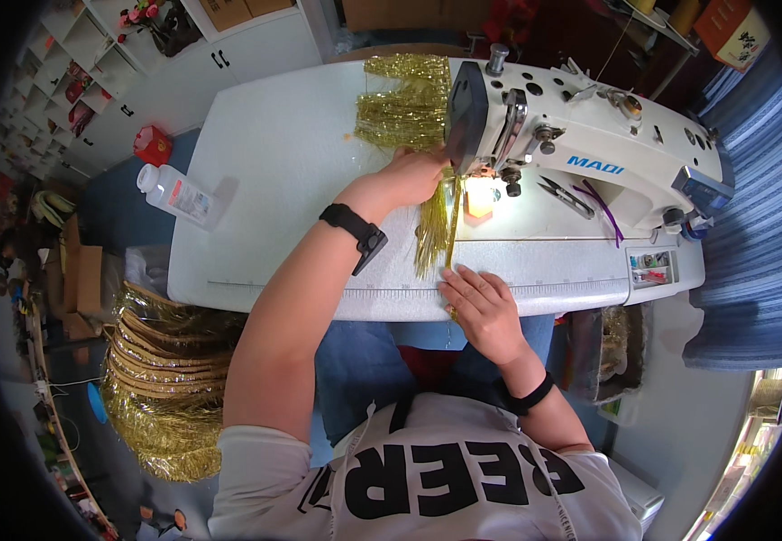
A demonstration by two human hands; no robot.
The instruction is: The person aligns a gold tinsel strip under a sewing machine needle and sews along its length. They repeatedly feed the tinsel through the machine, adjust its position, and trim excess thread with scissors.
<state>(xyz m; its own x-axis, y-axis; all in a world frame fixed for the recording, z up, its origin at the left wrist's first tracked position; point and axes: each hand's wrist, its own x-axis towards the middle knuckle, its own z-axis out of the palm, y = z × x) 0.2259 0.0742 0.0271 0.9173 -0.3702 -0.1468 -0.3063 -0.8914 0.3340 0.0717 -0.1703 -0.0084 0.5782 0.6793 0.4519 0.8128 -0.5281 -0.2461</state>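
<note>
Beside the needle area of a MAQI sewing machine (pixel 566 135), my left hand (pixel 410 177) is curled on gold tinsel fringe (pixel 433 233). Its fingertips are partly hidden by the machine's head. Loose strands hang from under this hand toward the table's front. More gold fringe (pixel 401 111) lies behind it on the white sewing table (pixel 282 176). A narrow gold strip (pixel 453 226) runs from the presser foot area toward me. At the front edge, my right hand (pixel 482 308) holds that strip, fingers laid over it. The machine's lamp lights the needle area brightly.
Thread snips (pixel 566 196) and a purple ribbon (pixel 604 213) lie under the machine arm. A white bottle (pixel 178 195) lies at the table's left. Below hangs a large bundle of gold fringe (pixel 168 379). A small parts tray (pixel 651 266) sits at the right corner.
</note>
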